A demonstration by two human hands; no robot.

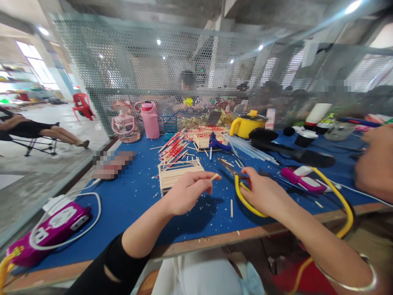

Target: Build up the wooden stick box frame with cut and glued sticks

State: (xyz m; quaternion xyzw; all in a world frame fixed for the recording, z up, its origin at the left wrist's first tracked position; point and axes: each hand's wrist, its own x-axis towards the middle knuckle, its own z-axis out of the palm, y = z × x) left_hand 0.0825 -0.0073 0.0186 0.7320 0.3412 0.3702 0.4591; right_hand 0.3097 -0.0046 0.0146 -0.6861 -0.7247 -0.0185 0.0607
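Observation:
My left hand (pixel 192 190) pinches a short wooden stick (pixel 214 177) between thumb and fingertips, above the blue tabletop. My right hand (pixel 260 190) is wrapped round the yellow handles of a pair of scissors (pixel 227 167). Their dark blades point up and left, apart from the stick. Just behind my left hand sits a small framework of glued wooden sticks (pixel 179 174), partly covered by that hand. One loose stick (pixel 231 208) lies on the table between my hands. Beyond the scissors is a blue glue gun (pixel 218 143).
Red-and-white stick bundles (pixel 175 147) lie behind the framework. Clear glue sticks (pixel 253 150), a yellow pot (pixel 247 125) and a pink bottle (pixel 150 121) stand farther back. Purple power strips (pixel 58 225) trail cables. Another person's blurred hand (pixel 374 164) is at right. A perforated screen (pixel 138 61) closes the back.

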